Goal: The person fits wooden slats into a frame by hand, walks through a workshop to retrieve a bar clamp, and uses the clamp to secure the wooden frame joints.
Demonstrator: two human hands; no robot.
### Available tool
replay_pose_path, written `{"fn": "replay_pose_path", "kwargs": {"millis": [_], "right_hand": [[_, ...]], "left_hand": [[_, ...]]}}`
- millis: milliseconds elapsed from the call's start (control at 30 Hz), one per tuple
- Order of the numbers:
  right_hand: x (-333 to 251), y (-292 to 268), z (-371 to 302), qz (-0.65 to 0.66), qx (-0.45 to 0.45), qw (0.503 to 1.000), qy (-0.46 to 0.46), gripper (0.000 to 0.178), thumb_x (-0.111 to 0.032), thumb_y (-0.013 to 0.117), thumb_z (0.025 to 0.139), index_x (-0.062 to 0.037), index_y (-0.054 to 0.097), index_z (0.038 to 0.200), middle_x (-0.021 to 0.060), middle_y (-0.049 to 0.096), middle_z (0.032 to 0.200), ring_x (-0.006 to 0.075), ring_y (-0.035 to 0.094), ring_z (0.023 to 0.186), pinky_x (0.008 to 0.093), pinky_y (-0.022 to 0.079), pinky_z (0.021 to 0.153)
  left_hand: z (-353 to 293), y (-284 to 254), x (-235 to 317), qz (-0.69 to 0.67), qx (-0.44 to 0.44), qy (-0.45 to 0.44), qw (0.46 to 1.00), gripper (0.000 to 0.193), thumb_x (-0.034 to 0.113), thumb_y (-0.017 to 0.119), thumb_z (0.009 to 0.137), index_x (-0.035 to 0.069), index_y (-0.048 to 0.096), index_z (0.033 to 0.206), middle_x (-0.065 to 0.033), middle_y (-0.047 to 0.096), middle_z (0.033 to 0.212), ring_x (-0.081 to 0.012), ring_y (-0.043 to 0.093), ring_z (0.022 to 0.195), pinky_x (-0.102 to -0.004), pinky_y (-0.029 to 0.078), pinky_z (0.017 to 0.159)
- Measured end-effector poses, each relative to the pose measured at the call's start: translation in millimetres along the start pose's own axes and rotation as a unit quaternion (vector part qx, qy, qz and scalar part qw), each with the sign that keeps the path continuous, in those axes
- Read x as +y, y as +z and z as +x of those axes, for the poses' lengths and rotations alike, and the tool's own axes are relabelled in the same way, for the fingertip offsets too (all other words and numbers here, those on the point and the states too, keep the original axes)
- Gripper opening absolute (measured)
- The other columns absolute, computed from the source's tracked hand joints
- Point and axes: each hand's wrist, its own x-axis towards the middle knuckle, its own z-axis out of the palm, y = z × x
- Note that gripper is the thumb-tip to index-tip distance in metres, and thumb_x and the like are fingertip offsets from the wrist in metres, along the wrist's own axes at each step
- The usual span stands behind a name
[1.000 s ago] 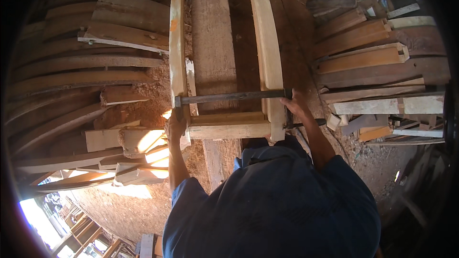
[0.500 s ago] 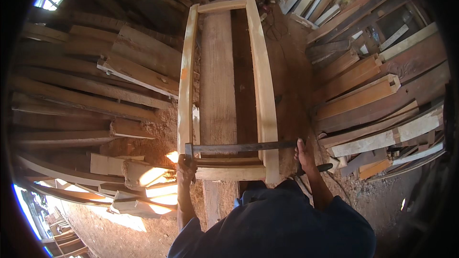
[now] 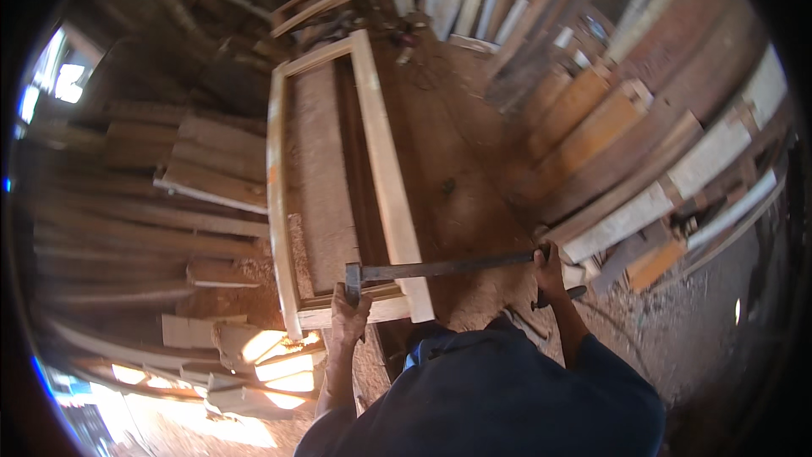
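A long dark metal bar clamp [image 3: 461, 267] stretches between my two hands, crossing the near end of a pale rectangular wooden frame [image 3: 391, 182]. My left hand [image 3: 348, 320] is closed round the clamp's jaw end, above the frame's near crosspiece. My right hand [image 3: 549, 271] grips the other end, out past the frame's right rail, beside the dark handle [image 3: 577, 292]. Whether the bar touches the wood I cannot tell. Under the frame lies a broad rough plank [image 3: 323, 173].
Stacked boards [image 3: 216, 152] line the left side. More planks and beams [image 3: 592, 123] lean or lie along the right. A smaller wooden frame [image 3: 310, 7] stands beyond the far end. Sawdust and shavings cover the floor, with a sunlit patch at lower left.
The clamp has shifted right relative to the frame. Its left jaw has left the left rail and is now over the near crosspiece. The head view has turned, so the frame appears further left and tilted.
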Motion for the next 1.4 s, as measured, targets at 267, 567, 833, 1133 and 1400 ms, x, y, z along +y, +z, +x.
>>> {"fn": "replay_pose_path", "kwargs": {"millis": [267,567,833,1133,1400], "right_hand": [[-19,-148,-38,0.297,-0.027,0.923,0.242,0.046,-0.021,0.056,0.099,-0.0048,0.044,0.14,0.0081,0.059,0.088,0.014,0.058,0.064,0.0293,0.052,0.06],[-13,-285,-38,0.449,-0.035,0.848,0.279,0.047,-0.048,0.061,0.095,-0.0033,0.059,0.109,0.0061,0.062,0.074,0.0111,0.057,0.055,0.0253,0.052,0.055],[-111,-298,80,0.246,-0.063,0.954,0.157,0.019,-0.014,0.061,0.091,0.0039,0.063,0.094,0.0079,0.065,0.071,0.0129,0.059,0.06,0.0258,0.049,0.055],[-124,-186,243,0.137,-0.122,0.977,0.11,0.022,-0.018,0.066,0.089,0.0027,0.064,0.096,0.0064,0.063,0.071,0.0118,0.058,0.061,0.0276,0.048,0.057],[-72,-29,395,0.141,-0.068,0.984,0.083,0.017,-0.017,0.066,0.092,-0.0001,0.064,0.092,0.0031,0.059,0.063,0.0103,0.053,0.052,0.0264,0.043,0.049]], "left_hand": [[-8,72,97,0.01,-0.145,0.07,0.987,0.024,0.013,0.071,0.088,0.006,0.051,0.099,0.0016,0.054,0.07,-0.0061,0.048,0.051,-0.0229,0.038,0.042],[18,205,36,0.057,-0.107,0.08,0.989,0.026,0.016,0.073,0.087,0.004,0.055,0.103,-0.0029,0.06,0.078,-0.0097,0.056,0.068,-0.029,0.047,0.057],[87,304,-92,0.055,-0.188,-0.114,0.974,0.036,0.02,0.07,0.088,0.001,0.056,0.116,-0.0081,0.064,0.096,-0.019,0.064,0.083,-0.035,0.053,0.069],[200,351,-38,0.494,-0.345,0.166,0.78,0.024,0.022,0.061,0.09,0.003,0.065,0.105,-0.0187,0.06,0.126,-0.0353,0.056,0.121,-0.0445,0.051,0.095],[266,231,35,0.321,0.18,0.178,0.912,0.073,0.029,0.075,0.078,0.011,0.042,0.141,-0.0261,0.039,0.142,-0.0454,0.035,0.131,-0.0589,0.03,0.107]]}}
